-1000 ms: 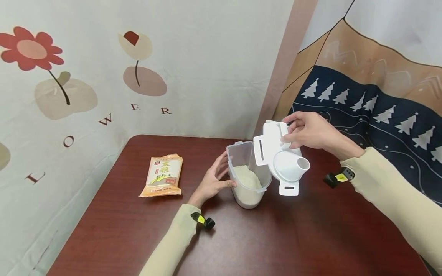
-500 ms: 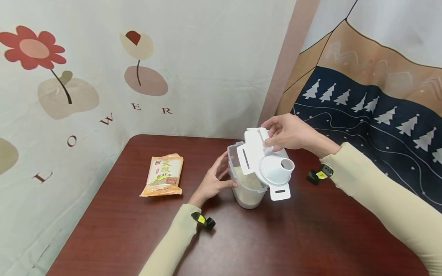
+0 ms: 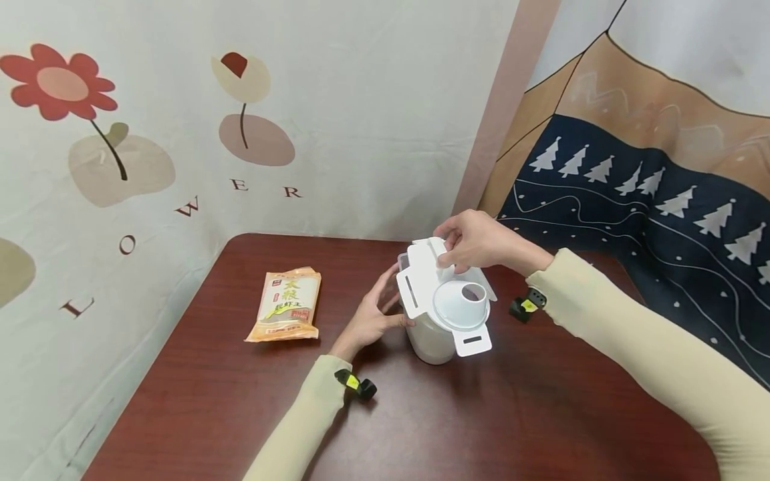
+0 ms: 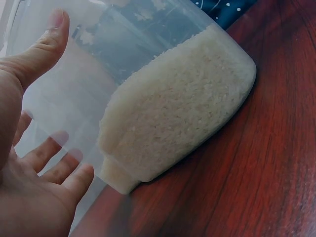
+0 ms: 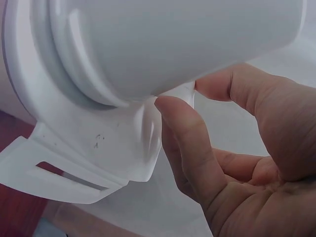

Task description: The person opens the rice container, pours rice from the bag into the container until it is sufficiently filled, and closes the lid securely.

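A clear plastic container (image 3: 433, 344) stands on the table, partly filled with white rice (image 4: 173, 103). My left hand (image 3: 371, 319) holds its left side, thumb on the near face and fingers round the far side. Over the container's mouth sits a white lid (image 3: 421, 284) with slotted side flaps and a round spout (image 3: 472, 304). My right hand (image 3: 475, 242) pinches a raised ridge on the lid between thumb and fingers. The lid lies slightly askew, and whether it touches the rim all round cannot be told. The spout fills much of the right wrist view.
An orange and white packet (image 3: 285, 304) with printed characters lies on the brown table (image 3: 511, 414), left of the left hand. Behind the table hangs a pale printed curtain (image 3: 361, 120). A dark blue cloth with white trees (image 3: 650, 214) borders the right side.
My right hand has carried the lid left and down, from beside the container to over its mouth. The left hand and container have stayed in place.
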{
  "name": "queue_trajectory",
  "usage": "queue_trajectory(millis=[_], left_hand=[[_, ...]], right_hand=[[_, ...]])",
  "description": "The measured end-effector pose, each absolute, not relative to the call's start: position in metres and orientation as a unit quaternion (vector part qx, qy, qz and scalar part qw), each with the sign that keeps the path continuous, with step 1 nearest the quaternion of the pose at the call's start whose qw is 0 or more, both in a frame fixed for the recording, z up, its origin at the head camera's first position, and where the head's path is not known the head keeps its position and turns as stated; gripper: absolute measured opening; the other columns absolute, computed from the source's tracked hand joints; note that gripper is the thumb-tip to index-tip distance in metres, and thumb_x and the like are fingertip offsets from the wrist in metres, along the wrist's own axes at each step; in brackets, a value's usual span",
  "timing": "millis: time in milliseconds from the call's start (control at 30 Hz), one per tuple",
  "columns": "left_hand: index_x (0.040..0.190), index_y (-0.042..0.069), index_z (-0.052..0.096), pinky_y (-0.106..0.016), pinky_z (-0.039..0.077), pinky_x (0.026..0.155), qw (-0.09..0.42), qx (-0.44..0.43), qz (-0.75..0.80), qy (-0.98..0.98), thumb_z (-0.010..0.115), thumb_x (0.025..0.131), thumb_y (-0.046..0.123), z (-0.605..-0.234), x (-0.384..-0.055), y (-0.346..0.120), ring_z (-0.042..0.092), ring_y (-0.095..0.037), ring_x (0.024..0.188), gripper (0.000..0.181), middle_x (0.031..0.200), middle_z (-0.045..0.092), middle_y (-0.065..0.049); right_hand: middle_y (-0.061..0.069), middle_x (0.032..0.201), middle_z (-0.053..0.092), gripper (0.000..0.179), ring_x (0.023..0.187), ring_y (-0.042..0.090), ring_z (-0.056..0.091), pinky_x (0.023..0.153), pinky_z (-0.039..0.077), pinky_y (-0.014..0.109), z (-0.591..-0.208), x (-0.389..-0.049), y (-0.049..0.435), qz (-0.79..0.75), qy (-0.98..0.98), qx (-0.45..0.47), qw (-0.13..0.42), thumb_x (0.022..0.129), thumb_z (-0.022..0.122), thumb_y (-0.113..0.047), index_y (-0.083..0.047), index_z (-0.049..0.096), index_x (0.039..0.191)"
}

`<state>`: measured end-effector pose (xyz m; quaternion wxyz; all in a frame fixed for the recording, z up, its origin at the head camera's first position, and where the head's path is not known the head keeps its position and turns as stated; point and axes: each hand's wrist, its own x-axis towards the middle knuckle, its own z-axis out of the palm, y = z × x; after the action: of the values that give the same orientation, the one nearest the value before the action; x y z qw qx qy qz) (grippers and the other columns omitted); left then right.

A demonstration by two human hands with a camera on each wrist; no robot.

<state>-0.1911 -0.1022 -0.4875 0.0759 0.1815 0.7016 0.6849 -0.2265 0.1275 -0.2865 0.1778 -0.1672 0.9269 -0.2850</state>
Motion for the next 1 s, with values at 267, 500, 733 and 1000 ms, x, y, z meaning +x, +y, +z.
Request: queue_trajectory(millis=[267, 500, 733, 1000], left_hand=[[0.161, 0.033, 0.028, -0.046, 0.035, 0.124, 0.076, 0.189, 0.686, 0.699, 0.087, 0.074, -0.007, -0.488, -0.192, -0.101, 0.038, -0.026, 0.15, 0.112, 0.164, 0.036, 0.003], [0.161, 0.034, 0.028, -0.047, 0.035, 0.124, 0.074, 0.186, 0.68, 0.705, 0.087, 0.075, -0.005, -0.488, -0.192, -0.103, 0.038, -0.026, 0.15, 0.111, 0.165, 0.033, 0.004], [0.162, 0.031, 0.027, -0.045, 0.034, 0.124, 0.075, 0.184, 0.682, 0.704, 0.086, 0.076, -0.007, -0.489, -0.192, -0.102, 0.037, -0.023, 0.151, 0.111, 0.165, 0.034, 0.002], [0.162, 0.03, 0.026, -0.045, 0.035, 0.124, 0.074, 0.182, 0.683, 0.703, 0.085, 0.075, -0.008, -0.488, -0.192, -0.101, 0.037, -0.025, 0.151, 0.112, 0.165, 0.035, 0.001]], right_hand=[[0.008, 0.091, 0.063, 0.054, 0.068, 0.015, 0.068, 0.062, 0.057, 0.023, -0.294, -0.23, 0.12, -0.276, 0.929, -0.17, 0.176, 0.085, 0.081, -0.016, -0.003, 0.062, 0.134], [0.008, 0.09, 0.064, 0.054, 0.068, 0.015, 0.07, 0.063, 0.058, 0.023, -0.298, -0.231, 0.116, -0.281, 0.93, -0.167, 0.17, 0.084, 0.082, -0.017, -0.004, 0.063, 0.133], [0.007, 0.091, 0.065, 0.054, 0.069, 0.016, 0.069, 0.062, 0.055, 0.023, -0.298, -0.232, 0.114, -0.284, 0.928, -0.167, 0.172, 0.085, 0.081, -0.019, -0.005, 0.063, 0.134], [0.009, 0.093, 0.064, 0.055, 0.069, 0.017, 0.068, 0.062, 0.056, 0.023, -0.298, -0.233, 0.115, -0.288, 0.926, -0.172, 0.172, 0.085, 0.082, -0.018, -0.005, 0.062, 0.135]])
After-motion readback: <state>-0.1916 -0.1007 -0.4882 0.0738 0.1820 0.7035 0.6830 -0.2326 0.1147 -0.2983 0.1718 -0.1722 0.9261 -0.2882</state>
